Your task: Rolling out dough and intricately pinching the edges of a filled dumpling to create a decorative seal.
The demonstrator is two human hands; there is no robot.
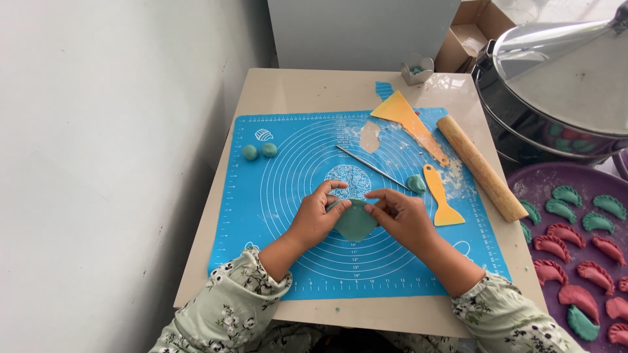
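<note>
Both hands meet over the middle of a blue silicone mat [281, 196]. Between them is a folded piece of green dough [355, 222], shaped like a half circle. My left hand [318, 214] pinches its left edge, and my right hand [400, 214] pinches its top right edge. Two small green dough balls [259, 151] lie on the mat's left side. Another green lump [416, 183] sits just beyond my right hand.
A thin metal rod [373, 167], a yellow scraper [440, 197], an orange wedge tool [411, 124] and a wooden rolling pin [481, 167] lie on the mat's right. A purple tray [523, 186] with several green and red dumplings stands to the right, below a steel steamer [556, 72].
</note>
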